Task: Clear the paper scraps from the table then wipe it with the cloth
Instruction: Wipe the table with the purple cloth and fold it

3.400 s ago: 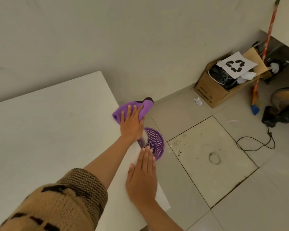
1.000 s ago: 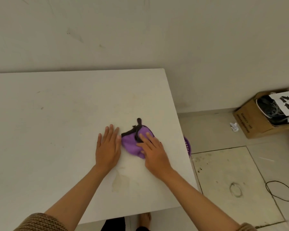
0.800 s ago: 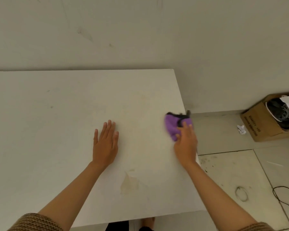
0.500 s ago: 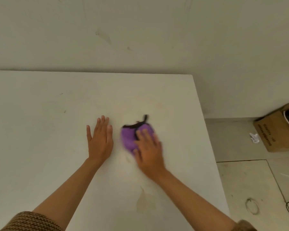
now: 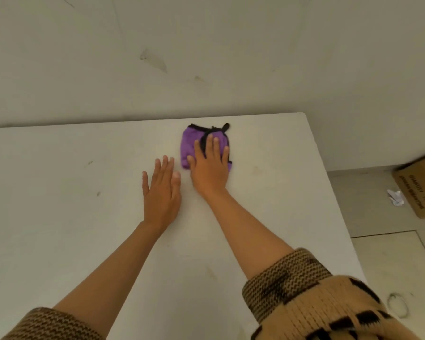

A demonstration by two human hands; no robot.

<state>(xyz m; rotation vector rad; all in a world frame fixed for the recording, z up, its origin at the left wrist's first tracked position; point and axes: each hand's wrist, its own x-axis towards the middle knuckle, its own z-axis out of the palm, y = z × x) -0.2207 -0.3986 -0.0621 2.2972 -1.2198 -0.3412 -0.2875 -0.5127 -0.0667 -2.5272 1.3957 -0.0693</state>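
The right hand point(image 5: 210, 169) lay flat with straight fingers, pressing the folded purple cloth with black trim point(image 5: 190, 141) under its fingertips onto the white bench point(image 5: 59, 217), seemingly to wipe, while the left hand point(image 5: 161, 192), spread flat just beside it, probably steadied the reach.

Cardboard box point(image 5: 421, 190) at the right edge: its print looks like "QUANTITY 100"; the second line is too blurred.
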